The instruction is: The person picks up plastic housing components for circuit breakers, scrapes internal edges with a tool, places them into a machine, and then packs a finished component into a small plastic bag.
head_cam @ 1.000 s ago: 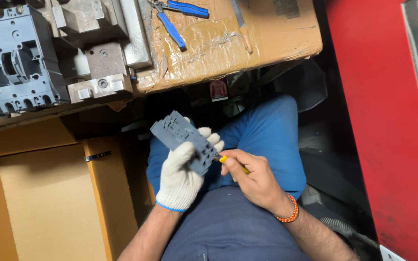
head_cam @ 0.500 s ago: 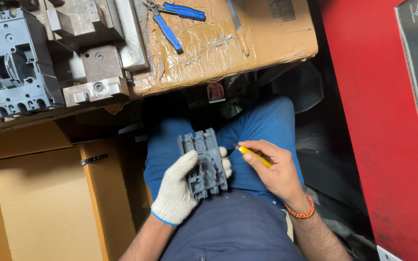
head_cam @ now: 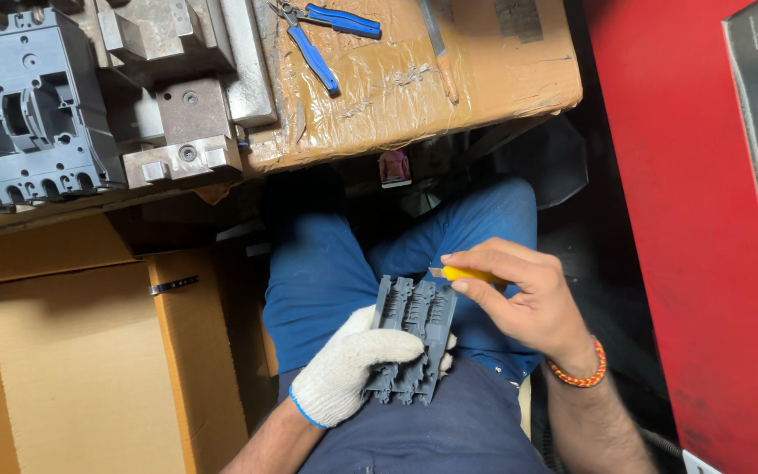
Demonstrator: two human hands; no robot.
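Two hands were engaged: the grey moulded part [head_cam: 412, 341] was gripped by the gloved left hand [head_cam: 350, 371], the yellow-handled tool [head_cam: 469, 275] was pinched by the bare right hand [head_cam: 524, 301], and the glove could have been cut if the tool had slipped.

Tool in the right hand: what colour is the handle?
Yellow. The small tool pinched in the right hand shows a yellow handle, seen in the head view.

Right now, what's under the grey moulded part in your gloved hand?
Under the grey moulded part, the left hand wraps it; below are blue trousers. Its underside is hidden. The right hand holds a yellow tool.
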